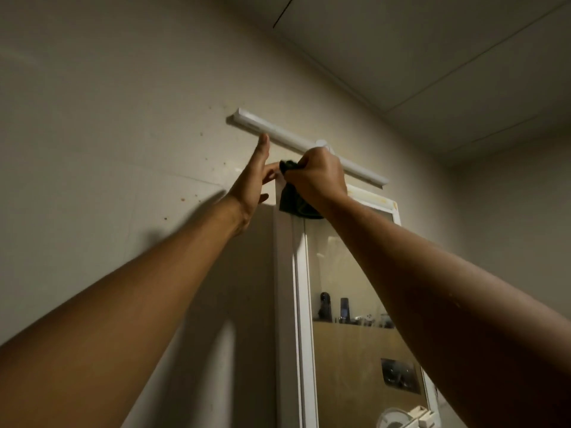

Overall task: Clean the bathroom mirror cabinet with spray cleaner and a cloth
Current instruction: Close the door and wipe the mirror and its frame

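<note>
My right hand (318, 177) has a tight grip on the dark cloth (293, 202); my fingers are curled around a bunched bit of it and the rest hangs down. The cloth is pressed on the top left corner of the mirror cabinet (285, 273), right where the white frame meets the wall (123, 149). My left hand (253, 186) is open and holds nothing. Its fingers are spread and lie flat on the wall just left of the cabinet corner, with one finger reaching up close to the light bar (309, 146). The cabinet runs long and straight down from my right hand, and its top edge runs off to the right. So I think the next wipe goes right along the top or down the frame, and my right hand is the one to do it. The light bar sits just above the cabinet top, so there is little room up there, and my knuckles could bump it. Down the mirror (349, 273) there is lots of open room. I see no spray cleaner here.
</note>
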`<action>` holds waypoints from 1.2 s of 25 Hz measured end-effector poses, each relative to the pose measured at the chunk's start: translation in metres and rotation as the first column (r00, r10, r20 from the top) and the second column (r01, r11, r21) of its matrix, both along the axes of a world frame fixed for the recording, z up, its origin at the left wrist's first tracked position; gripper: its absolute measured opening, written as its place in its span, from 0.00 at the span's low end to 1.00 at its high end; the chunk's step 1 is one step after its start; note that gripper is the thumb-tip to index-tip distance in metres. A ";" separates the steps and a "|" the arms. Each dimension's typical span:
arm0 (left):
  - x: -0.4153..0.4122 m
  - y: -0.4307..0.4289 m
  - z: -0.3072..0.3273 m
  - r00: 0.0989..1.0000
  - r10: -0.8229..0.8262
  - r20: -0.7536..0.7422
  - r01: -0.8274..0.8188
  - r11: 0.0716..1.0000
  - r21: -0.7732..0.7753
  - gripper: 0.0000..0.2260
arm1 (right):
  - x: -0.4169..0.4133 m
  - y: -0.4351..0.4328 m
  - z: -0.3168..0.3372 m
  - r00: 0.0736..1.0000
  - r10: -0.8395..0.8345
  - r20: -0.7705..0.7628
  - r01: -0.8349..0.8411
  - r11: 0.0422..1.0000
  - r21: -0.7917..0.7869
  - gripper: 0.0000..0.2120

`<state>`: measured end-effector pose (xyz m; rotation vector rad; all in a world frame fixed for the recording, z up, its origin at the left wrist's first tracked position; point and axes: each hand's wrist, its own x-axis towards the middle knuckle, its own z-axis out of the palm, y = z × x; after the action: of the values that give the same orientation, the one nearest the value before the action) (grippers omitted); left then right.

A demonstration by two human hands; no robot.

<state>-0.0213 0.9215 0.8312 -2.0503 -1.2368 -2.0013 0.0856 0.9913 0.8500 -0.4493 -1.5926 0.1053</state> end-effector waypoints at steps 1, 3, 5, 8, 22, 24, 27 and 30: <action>-0.005 0.003 -0.007 1.000 -0.016 0.017 0.016 1.000 -0.004 0.34 | -0.001 0.003 -0.007 1.000 0.006 -0.016 -0.006 1.000 -0.010 0.08; -0.015 0.006 -0.025 0.998 -0.051 0.047 0.052 0.999 -0.013 0.35 | -0.001 0.008 -0.030 1.000 0.014 -0.028 -0.015 1.000 -0.017 0.07; -0.021 0.008 -0.045 0.996 -0.079 0.047 0.081 0.996 -0.028 0.35 | -0.003 0.012 -0.063 0.999 0.031 -0.008 -0.031 0.999 -0.036 0.08; -0.024 0.009 -0.079 0.991 -0.127 0.039 0.129 0.991 -0.042 0.35 | -0.003 0.014 -0.115 0.997 0.071 0.024 -0.069 0.993 -0.097 0.09; -0.010 -0.006 -0.210 0.969 -0.133 0.207 0.172 0.968 -0.184 0.39 | 0.006 0.002 -0.320 0.945 0.150 0.290 -0.013 0.905 -0.426 0.11; -0.006 -0.010 -0.235 0.963 -0.118 0.241 0.173 0.960 -0.220 0.39 | 0.007 0.000 -0.351 0.945 0.127 0.302 0.021 0.897 -0.441 0.12; 0.000 -0.017 -0.279 0.955 -0.070 0.288 0.157 0.944 -0.291 0.38 | 0.009 -0.006 -0.392 0.932 0.058 0.357 0.098 0.910 -0.403 0.11; 0.004 -0.025 -0.317 0.960 -0.014 0.281 0.129 0.910 -0.394 0.40 | 0.014 -0.009 -0.411 0.930 0.046 0.365 0.087 0.937 -0.339 0.11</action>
<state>-0.0169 0.8969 0.5145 -2.0502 -1.7959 -2.2818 0.1000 0.9819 0.4390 -0.8017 -1.9467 0.3078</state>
